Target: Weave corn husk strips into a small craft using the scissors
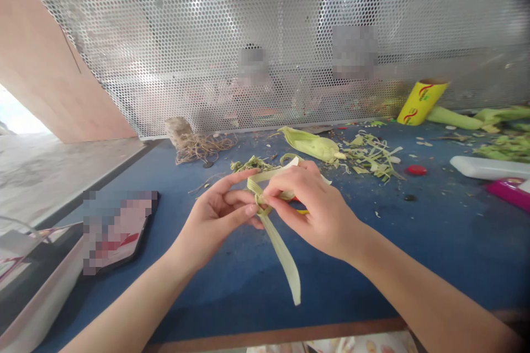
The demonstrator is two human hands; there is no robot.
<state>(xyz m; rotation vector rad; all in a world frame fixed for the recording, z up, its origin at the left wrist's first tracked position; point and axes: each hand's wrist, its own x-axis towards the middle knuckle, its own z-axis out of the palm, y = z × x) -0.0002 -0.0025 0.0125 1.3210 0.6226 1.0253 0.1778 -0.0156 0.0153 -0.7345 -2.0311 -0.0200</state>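
My left hand (226, 212) pinches a folded, knotted pale green corn husk strip (284, 251) between thumb and fingers. One flat end of the strip hangs down toward the front of the table. My right hand (317, 207) grips the same strip at the knot, its thumb and forefinger pressed together. Bits of something red and yellow show under the right palm, too hidden to name. Just behind the hands lie a green ear of corn in its husk (310, 145) and a small heap of green scraps (252, 164).
Shredded husk (372, 157) and a red cap-like piece (416, 170) lie to the right, with a yellow tube (422, 102) behind. String (202, 146) is tangled at back left. A phone (124, 231) lies left. A perforated metal screen (186, 55) borders the blue table (232, 298); people are behind it.
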